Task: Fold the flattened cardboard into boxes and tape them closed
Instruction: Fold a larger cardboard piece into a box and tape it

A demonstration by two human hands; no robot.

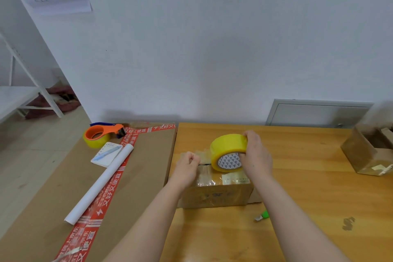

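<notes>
A small brown cardboard box stands on the wooden table in front of me, its top flaps folded down. My right hand grips a yellow roll of clear tape held on edge over the box top. My left hand pinches the loose end of the tape at the box's left edge, fingers curled. A strip of clear tape stretches between the two hands across the top seam.
A large flat carton with red printed tape lies to the left, carrying an orange tape dispenser, a notepad with a pen and a white paper roll. A green cutter lies right of the box. Another brown box stands far right.
</notes>
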